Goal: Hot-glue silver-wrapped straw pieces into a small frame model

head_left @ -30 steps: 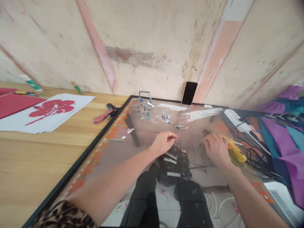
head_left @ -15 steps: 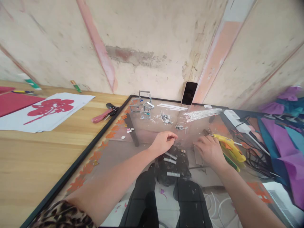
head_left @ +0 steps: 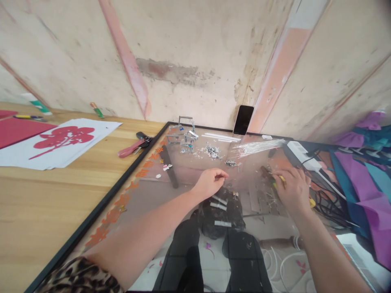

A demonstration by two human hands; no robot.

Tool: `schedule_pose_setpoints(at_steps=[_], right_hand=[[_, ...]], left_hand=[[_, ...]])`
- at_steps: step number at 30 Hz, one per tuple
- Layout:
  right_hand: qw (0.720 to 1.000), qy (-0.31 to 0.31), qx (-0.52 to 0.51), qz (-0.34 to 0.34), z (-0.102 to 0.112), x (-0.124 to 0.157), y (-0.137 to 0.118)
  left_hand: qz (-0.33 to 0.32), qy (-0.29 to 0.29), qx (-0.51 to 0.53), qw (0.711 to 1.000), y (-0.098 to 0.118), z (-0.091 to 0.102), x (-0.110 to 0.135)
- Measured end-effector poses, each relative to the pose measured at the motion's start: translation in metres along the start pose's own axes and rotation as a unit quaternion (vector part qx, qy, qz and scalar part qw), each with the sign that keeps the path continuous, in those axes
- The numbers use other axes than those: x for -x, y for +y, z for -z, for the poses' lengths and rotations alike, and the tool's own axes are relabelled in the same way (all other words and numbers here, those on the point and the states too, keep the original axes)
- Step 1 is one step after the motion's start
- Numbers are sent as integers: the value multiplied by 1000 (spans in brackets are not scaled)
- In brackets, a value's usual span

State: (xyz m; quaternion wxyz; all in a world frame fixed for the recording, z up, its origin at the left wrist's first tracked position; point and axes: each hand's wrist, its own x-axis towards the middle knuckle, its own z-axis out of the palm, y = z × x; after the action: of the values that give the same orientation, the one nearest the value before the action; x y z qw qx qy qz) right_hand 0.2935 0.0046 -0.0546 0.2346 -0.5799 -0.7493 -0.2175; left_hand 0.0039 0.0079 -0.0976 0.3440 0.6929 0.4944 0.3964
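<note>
My left hand [head_left: 210, 183] rests on the glass table top [head_left: 189, 171] with thumb and fingers pinched together; what they hold is too small to make out. My right hand [head_left: 291, 188] lies over the yellow glue gun [head_left: 310, 201], fingers curled round it, so only bits of yellow show. Small silver scraps [head_left: 212, 151] and clear glue sticks [head_left: 221, 137] lie further back on the glass. A fan of thin silvery wires [head_left: 258, 146] lies behind my right hand.
A black phone [head_left: 243, 119] leans on the wall. A white power strip [head_left: 301, 154] and black cables [head_left: 331, 203] sit at the right beside purple and teal paper [head_left: 363, 175]. On the wooden table [head_left: 45, 195] lie red paper cuttings [head_left: 65, 137] and pink-handled keys [head_left: 134, 147].
My right hand moved left beside the glue gun, then back to the right and on top of it, covering most of it. My left hand has stayed put.
</note>
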Motion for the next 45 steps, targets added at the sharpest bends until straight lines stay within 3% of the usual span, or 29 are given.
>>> schedule_pose_setpoints(at_steps=[6,23,36,45], right_hand=[[1000,-6,-19,21,-9,0,1],[968,-136,156,143,-12,6,-18],[979,-132,120,103,-6,3,-12],[982,-117,120,82,-13,2,-23]], left_hand=[[14,-6,16,1000,0,0,1],[22,-17,29,999,0,0,0],[13,-18,20,1000,0,0,0],[20,-25,18,999,0,1,0]])
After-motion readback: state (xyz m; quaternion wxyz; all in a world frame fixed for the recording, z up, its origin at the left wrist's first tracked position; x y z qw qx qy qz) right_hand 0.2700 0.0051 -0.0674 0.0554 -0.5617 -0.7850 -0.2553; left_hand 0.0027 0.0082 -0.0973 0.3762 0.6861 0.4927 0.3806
